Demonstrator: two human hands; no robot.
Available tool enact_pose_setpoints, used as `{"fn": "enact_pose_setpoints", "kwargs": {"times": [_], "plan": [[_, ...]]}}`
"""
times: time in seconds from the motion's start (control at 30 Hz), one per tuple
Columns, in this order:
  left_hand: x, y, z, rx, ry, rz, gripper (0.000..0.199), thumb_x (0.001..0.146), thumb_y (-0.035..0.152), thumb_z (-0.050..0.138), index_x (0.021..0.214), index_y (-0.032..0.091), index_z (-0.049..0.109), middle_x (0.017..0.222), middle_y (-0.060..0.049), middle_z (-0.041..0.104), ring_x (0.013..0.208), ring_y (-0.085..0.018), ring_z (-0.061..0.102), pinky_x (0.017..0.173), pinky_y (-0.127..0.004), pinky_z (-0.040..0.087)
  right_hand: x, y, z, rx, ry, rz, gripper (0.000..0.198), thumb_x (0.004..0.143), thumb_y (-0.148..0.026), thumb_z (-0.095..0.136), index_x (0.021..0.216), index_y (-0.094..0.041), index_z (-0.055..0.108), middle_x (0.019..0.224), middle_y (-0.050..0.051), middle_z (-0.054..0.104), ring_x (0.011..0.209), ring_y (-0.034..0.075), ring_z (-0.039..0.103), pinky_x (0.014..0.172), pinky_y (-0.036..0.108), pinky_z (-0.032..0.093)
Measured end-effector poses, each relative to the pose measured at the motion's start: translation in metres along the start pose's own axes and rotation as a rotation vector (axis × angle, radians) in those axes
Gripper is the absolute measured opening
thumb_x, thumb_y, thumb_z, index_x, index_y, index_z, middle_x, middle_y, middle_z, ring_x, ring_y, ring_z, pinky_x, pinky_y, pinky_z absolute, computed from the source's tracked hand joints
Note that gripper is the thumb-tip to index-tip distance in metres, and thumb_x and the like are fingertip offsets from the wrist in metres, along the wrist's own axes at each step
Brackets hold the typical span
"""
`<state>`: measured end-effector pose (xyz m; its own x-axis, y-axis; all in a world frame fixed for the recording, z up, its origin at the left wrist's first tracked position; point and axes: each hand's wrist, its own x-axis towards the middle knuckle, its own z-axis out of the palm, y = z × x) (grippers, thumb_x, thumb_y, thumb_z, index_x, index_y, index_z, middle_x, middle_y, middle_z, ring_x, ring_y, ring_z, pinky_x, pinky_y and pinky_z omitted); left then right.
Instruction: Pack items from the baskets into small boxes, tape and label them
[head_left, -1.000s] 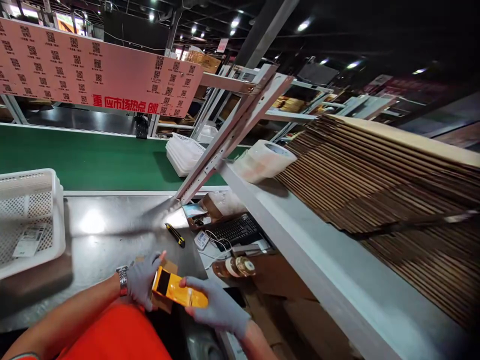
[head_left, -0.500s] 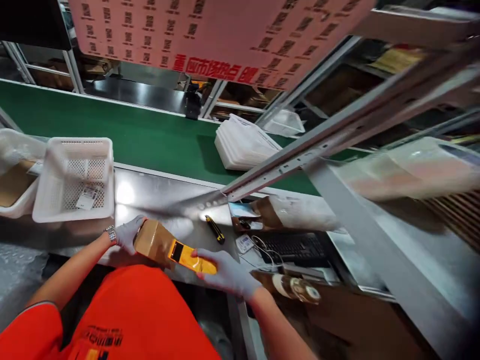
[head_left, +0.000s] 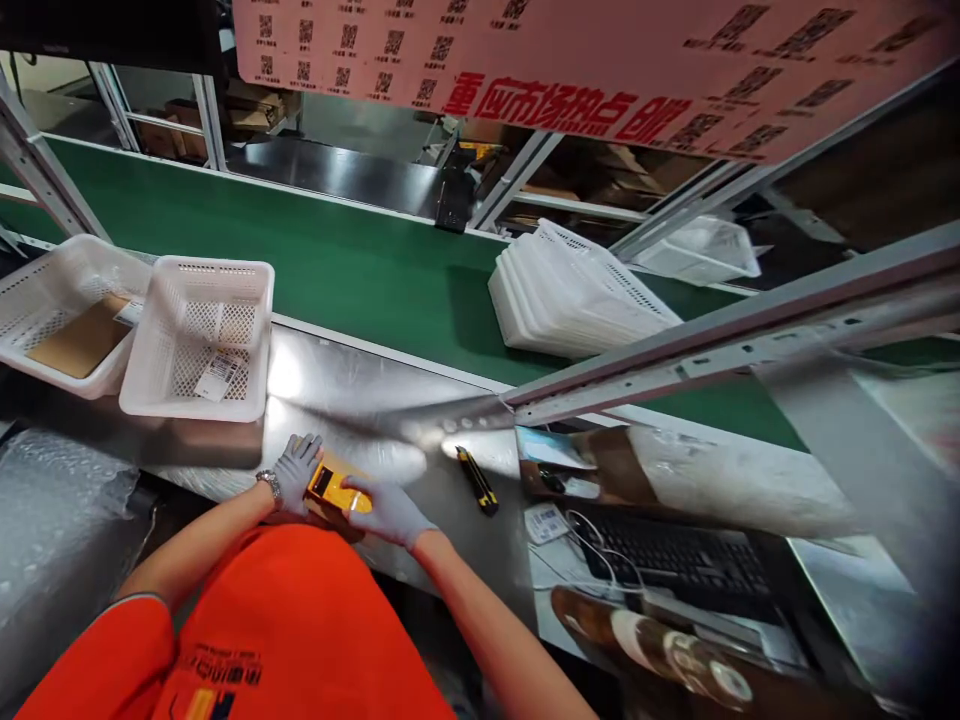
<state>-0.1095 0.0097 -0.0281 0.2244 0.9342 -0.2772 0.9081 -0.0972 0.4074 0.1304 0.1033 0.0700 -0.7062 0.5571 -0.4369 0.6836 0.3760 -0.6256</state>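
Green conveyor belt runs across the far side, under a pink sign printed with codes and red characters. A stack of white trays lies on the belt, toward the right. A grey metal rail slants across in front of it.

Steel worktable sits on the near side of the belt. Two white mesh baskets stand at its left end, touching side by side: the left basket holds a flat piece of cardboard, the right basket holds a paper label. Bubble wrap lies below the table's left edge. A black keyboard sits lower right, cables beside it.

A yellow-and-black box cutter lies on the table, right of the hands, apart from them.

Both hands gloved in grey, at the table's near edge. Left hand, watch at the wrist, fingers spread over the left end of a small yellow box. Right hand curled against the box's right end. The box is pinched between the two, low over the steel.
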Motion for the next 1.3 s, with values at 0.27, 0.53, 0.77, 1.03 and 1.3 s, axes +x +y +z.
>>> {"fn": "enact_pose_setpoints", "kwargs": {"times": [0.27, 0.53, 0.77, 1.03, 1.3], "plan": [[0.005, 0.005, 0.001, 0.111, -0.077, -0.04, 0.129, 0.073, 0.051, 0.088, 0.183, 0.011, 0.033, 0.192, -0.031, 0.019, 0.177, -0.058, 0.014, 0.141, -0.077, 0.007, -0.069, 0.05, -0.041, -0.196, -0.019, 0.13, 0.05, 0.076, -0.03, 0.08, 0.125, -0.027, 0.091, 0.094, 0.01, 0.089, 0.085, 0.032, 0.082, 0.079, 0.036, 0.053], [0.004, 0.009, -0.001, 0.148, -0.077, -0.066, 0.13, 0.076, 0.054, 0.085, 0.182, 0.001, 0.031, 0.191, -0.034, 0.019, 0.177, -0.058, 0.013, 0.142, -0.072, 0.012, -0.052, 0.075, -0.045, -0.119, -0.022, 0.199, 0.041, 0.068, -0.033, 0.083, 0.107, -0.03, 0.093, 0.091, 0.003, 0.089, 0.088, 0.028, 0.079, 0.081, 0.033, 0.054], [0.008, 0.007, 0.006, 0.133, -0.014, -0.132, 0.136, 0.068, 0.043, 0.091, 0.184, 0.008, 0.03, 0.189, -0.031, 0.027, 0.177, -0.057, 0.016, 0.134, -0.065, 0.04, -0.051, 0.101, -0.042, 0.021, 0.074, 0.413, 0.033, 0.069, -0.032, 0.083, 0.1, -0.025, 0.094, 0.088, 0.001, 0.089, 0.094, 0.028, 0.082, 0.079, 0.029, 0.056], [0.017, 0.029, 0.007, 0.112, 0.093, -0.369, 0.131, 0.07, 0.055, 0.097, 0.184, 0.022, 0.041, 0.191, -0.027, 0.027, 0.175, -0.057, 0.021, 0.126, -0.062, 0.046, -0.101, 0.129, -0.06, 0.356, 0.606, 0.473, 0.045, 0.069, -0.039, 0.077, 0.108, -0.021, 0.09, 0.109, 0.01, 0.092, 0.109, 0.034, 0.085, 0.096, 0.038, 0.064], [0.043, 0.067, -0.005, 0.077, 0.018, -0.474, 0.13, 0.07, 0.075, 0.098, 0.183, 0.043, 0.041, 0.195, -0.019, 0.019, 0.171, -0.068, 0.019, 0.12, -0.073, 0.048, -0.118, 0.114, -0.035, 0.824, 0.955, 0.336, 0.062, 0.063, -0.059, 0.088, 0.112, -0.021, 0.084, 0.102, 0.012, 0.089, 0.087, 0.032, 0.082, 0.078, 0.042, 0.068]]}}
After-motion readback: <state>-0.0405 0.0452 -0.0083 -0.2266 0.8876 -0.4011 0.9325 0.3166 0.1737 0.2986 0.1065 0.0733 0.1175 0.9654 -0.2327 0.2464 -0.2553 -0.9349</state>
